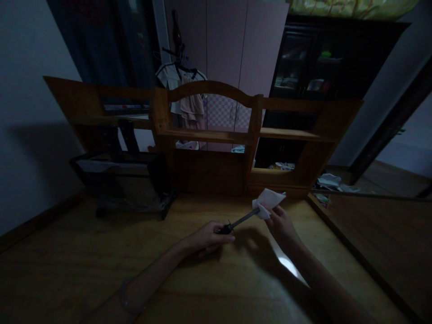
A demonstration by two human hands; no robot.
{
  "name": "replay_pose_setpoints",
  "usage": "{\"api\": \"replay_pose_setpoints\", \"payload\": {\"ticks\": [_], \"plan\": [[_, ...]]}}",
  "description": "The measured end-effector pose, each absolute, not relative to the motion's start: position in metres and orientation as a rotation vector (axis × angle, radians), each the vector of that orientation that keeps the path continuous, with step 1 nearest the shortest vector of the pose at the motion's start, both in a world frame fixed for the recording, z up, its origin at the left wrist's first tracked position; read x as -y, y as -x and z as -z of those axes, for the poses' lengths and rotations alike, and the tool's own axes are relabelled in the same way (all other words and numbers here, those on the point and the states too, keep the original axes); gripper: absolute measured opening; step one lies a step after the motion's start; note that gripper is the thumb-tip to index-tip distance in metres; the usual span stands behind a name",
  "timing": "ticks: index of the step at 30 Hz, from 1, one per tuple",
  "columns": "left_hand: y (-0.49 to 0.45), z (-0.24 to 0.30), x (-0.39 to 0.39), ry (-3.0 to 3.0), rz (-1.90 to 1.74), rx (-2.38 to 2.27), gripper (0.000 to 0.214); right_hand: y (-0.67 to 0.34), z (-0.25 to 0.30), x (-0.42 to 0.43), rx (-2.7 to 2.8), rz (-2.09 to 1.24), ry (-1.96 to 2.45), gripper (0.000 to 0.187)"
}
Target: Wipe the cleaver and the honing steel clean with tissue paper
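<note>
My left hand (pixel 209 237) rests on the wooden desk (pixel 101 261) and is closed round the dark handle of a slim knife-like tool (pixel 240 221), which points up and to the right. My right hand (pixel 278 221) pinches a white tissue (pixel 270 200) folded round the tool's tip, a little above the desk. A bracelet circles my left wrist near the bottom edge. The room is dim and the tip of the tool is hidden inside the tissue.
A wooden shelf unit (pixel 209 135) stands along the back of the desk. A black wire rack (pixel 121 180) sits at the back left. Behind are a pink wardrobe (pixel 229 49), hanging clothes (pixel 189 99) and a dark cabinet (pixel 313 67).
</note>
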State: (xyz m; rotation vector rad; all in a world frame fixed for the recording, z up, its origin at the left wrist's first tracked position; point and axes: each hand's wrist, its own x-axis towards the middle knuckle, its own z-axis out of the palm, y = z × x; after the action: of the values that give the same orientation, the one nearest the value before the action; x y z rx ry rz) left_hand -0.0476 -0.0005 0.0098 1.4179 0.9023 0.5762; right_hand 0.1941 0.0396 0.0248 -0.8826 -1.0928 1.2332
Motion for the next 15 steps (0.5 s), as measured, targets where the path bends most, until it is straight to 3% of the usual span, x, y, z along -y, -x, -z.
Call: {"api": "replay_pose_setpoints", "payload": {"ticks": [8, 15], "plan": [[0.047, 0.003, -0.010, -1.259, -0.601, -0.697, 0.048, -0.165, -0.011, -0.015, 1.338, -1.471, 0.799, 0.032], [0.046, 0.009, -0.011, -1.279, -0.657, -0.726, 0.047, -0.164, -0.009, -0.015, 1.345, -1.474, 0.821, 0.038]]}}
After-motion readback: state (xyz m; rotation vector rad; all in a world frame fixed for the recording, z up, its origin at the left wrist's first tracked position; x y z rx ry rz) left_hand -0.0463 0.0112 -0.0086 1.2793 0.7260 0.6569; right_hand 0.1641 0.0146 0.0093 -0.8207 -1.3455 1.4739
